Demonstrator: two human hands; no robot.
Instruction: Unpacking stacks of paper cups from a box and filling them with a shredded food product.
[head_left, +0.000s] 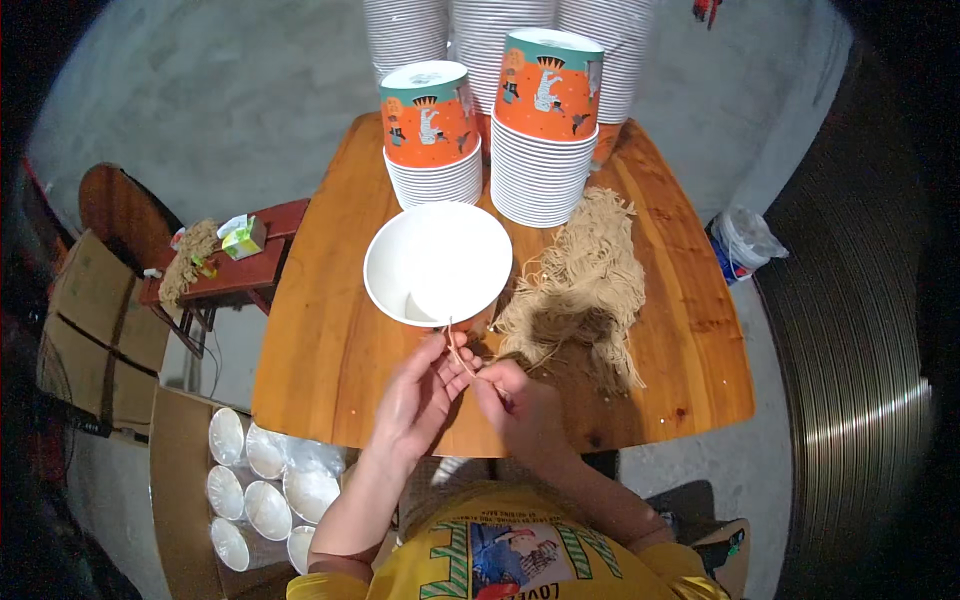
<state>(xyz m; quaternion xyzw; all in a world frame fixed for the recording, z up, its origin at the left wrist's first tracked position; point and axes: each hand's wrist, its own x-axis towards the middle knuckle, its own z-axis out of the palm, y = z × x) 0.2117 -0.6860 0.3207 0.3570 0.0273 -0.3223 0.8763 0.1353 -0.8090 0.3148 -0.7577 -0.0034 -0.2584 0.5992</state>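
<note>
A white paper bucket stands near the middle of the table with its opening facing me. From its near rim a thin pale cord runs down to my right hand, whose thumb and forefinger are pinched on it. My left hand lies palm up just below the rim, fingers slightly curled and apart, the cord crossing over them. Its fingertips are close to the rim; whether they touch is unclear. A heap of tan cords spreads to the right of the bucket, partly in shadow.
Behind the bucket rise two orange-and-green stacks of upturned buckets, with tall white stacks at the back. A box of wrapped white buckets is lower left. A red bench stands left, a pail right.
</note>
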